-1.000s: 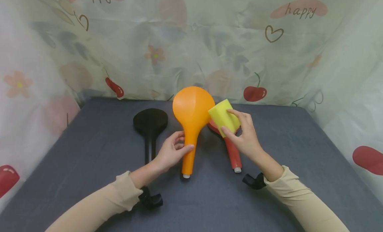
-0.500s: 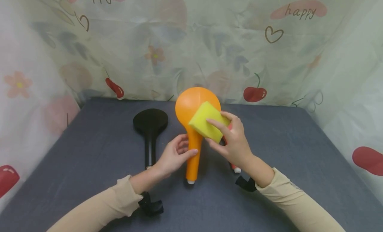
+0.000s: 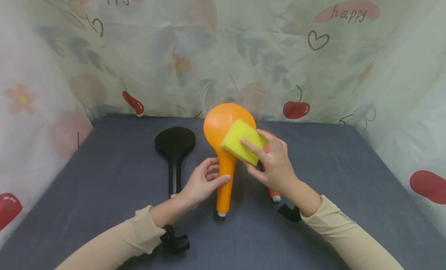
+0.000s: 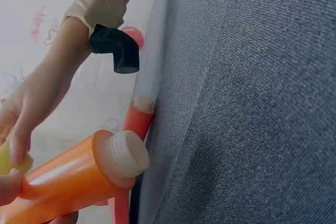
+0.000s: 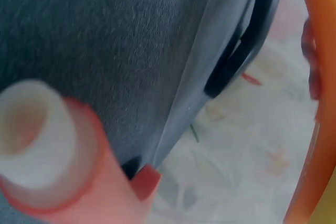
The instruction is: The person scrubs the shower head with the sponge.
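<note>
My left hand (image 3: 200, 183) holds an orange shower head (image 3: 226, 190) by its handle, thumb across the front and fingers behind. The shower head is raised off the table with its rounded back facing me. In the left wrist view the white threaded end (image 4: 131, 153) of its handle shows. A yellow sponge (image 3: 241, 140) is pinched in my right hand (image 3: 277, 165), which lays it against the lower right of the orange head, where it narrows into the handle. The front of the shower head is hidden.
On the dark grey table (image 3: 115, 177), a black shower head (image 3: 175, 140) lies to the left. Behind my right hand lies a red shower head (image 3: 273, 193), partly covered. A patterned cloth (image 3: 209, 49) hangs at the back and sides.
The sponge in my right hand has moved left from the orange head's right edge onto its neck. The orange shower head has shifted slightly right and down. The last half second shows little movement.
</note>
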{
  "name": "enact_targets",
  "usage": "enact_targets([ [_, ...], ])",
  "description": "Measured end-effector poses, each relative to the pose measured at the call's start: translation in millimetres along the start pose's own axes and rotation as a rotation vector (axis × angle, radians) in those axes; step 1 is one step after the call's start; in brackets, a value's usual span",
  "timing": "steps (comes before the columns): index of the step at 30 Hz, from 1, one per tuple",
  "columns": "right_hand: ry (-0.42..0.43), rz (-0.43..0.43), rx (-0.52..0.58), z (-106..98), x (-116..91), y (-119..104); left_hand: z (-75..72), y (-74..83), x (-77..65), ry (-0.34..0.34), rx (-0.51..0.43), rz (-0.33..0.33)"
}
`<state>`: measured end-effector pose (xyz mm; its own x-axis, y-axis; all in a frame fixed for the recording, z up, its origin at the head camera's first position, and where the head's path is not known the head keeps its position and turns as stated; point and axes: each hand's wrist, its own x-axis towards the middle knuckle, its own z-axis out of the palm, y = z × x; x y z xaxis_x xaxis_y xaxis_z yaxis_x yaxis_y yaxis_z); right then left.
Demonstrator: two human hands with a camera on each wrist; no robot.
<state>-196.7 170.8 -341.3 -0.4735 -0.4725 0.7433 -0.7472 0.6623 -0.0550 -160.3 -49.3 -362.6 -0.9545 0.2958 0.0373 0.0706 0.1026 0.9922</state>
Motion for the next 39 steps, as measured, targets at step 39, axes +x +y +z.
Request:
enact_targets([
  [39,0.096,-0.021,0.081,6.5,1.9,5.8,-0.7,-4.7,-1.8,-0.023,0.040,0.052],
])
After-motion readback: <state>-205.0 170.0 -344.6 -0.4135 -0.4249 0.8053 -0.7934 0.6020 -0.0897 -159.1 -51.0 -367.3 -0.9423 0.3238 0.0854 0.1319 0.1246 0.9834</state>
